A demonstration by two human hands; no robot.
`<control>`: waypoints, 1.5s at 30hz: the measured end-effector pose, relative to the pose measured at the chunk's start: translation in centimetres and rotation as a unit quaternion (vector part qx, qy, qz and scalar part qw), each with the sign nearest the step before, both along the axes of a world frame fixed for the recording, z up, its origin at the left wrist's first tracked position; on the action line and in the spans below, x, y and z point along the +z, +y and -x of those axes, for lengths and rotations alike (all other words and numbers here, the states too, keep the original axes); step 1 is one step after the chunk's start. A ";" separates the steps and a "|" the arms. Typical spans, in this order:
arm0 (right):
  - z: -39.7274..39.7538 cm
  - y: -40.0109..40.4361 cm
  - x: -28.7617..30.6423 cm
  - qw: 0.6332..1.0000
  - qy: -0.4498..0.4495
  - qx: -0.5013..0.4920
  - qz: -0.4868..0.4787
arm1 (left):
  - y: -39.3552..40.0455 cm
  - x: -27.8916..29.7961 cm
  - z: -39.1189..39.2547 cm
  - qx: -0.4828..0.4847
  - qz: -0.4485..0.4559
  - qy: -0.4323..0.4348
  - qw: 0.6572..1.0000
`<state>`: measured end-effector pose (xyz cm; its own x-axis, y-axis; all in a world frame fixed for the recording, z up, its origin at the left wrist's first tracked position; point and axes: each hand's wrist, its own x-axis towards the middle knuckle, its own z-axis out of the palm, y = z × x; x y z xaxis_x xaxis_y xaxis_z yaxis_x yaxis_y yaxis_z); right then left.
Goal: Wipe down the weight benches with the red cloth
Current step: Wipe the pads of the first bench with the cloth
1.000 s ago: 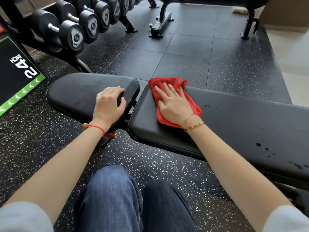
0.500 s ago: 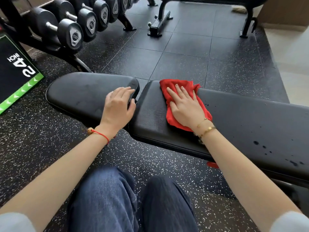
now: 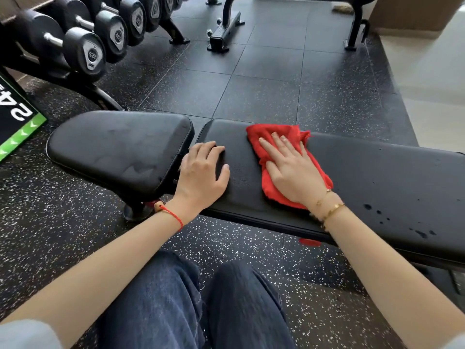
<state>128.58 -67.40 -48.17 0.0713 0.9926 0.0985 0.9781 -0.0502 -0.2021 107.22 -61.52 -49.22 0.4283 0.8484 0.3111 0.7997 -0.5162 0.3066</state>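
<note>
A black weight bench lies across the view, with a short seat pad (image 3: 118,149) on the left and a long back pad (image 3: 382,182) on the right. The red cloth (image 3: 270,182) lies crumpled on the long pad near its left end. My right hand (image 3: 292,172) presses flat on the cloth with straight fingers. My left hand (image 3: 203,172) rests on the left end of the long pad, beside the gap between the pads, fingers loosely bent. Dark wet spots (image 3: 368,207) dot the long pad to the right of the cloth.
A rack of black dumbbells (image 3: 85,50) stands at the back left. A black box with green edging (image 3: 17,122) sits at the far left. Another bench's frame (image 3: 224,34) stands behind on the speckled rubber floor. My knees in jeans (image 3: 196,306) are below the bench.
My right hand has slid the red cloth to the right along the long pad. My left hand has moved from the seat pad's edge onto the left end of the long pad.
</note>
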 end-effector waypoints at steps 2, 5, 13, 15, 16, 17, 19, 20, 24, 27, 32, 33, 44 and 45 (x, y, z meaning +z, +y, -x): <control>-1.4 2.0 0.3 0.999 -0.013 -0.052 0.010 | -0.1 -0.1 -0.2 0.007 -0.007 -0.003 1.000; -1.0 4.2 0.6 0.997 -0.016 -0.071 0.020 | -0.2 -0.2 -0.4 0.006 -0.012 -0.011 1.000; 2.7 -2.9 -0.1 0.998 -0.012 0.064 -0.006 | -0.4 -0.2 -0.2 0.002 -0.010 -0.011 1.000; 1.5 -4.4 -0.1 0.998 -0.011 0.062 -0.008 | -0.5 -0.1 -0.1 -0.001 -0.008 -0.009 1.000; 0.6 -4.7 -0.1 0.998 -0.007 0.055 -0.007 | -0.5 -0.1 -0.1 -0.001 -0.007 -0.007 1.000; -0.5 -4.7 -0.1 0.999 -0.004 0.041 -0.004 | -0.5 -0.1 -0.1 0.000 -0.006 -0.005 1.000; -2.9 -3.6 0.0 1.000 -0.010 -0.009 0.001 | -0.7 -0.1 -0.1 0.000 -0.003 -0.002 1.000; -3.9 -2.6 0.1 0.999 -0.017 -0.042 0.007 | -0.7 -0.1 -0.2 0.000 -0.004 -0.002 1.000; -4.3 1.2 1.0 0.994 -0.015 -0.104 0.034 | -0.8 0.0 -0.5 0.002 -0.010 -0.001 1.000; -0.7 0.5 0.7 0.999 -0.031 -0.026 0.021 | -0.8 0.0 -0.4 0.001 -0.013 0.000 1.000; 1.4 -6.1 0.3 0.998 -0.017 0.055 -0.001 | -0.8 -0.1 -0.3 -0.005 -0.011 0.002 1.000; 0.8 -7.1 0.3 0.998 -0.020 0.053 -0.003 | -0.7 -0.2 -0.2 -0.008 -0.011 0.002 1.000; -3.7 -0.4 1.2 0.994 -0.031 -0.099 0.035 | -0.7 -0.1 -0.3 -0.009 -0.018 -0.007 1.000; -2.2 -0.3 1.0 0.997 -0.038 -0.067 0.033 | -0.7 -0.1 -0.3 -0.008 -0.019 -0.008 1.000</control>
<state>130.83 -67.71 -47.13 0.1988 0.9790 0.0442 0.9739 -0.1923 -0.1207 107.51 -62.23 -49.29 0.4359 0.8293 0.3498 0.7864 -0.5399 0.3001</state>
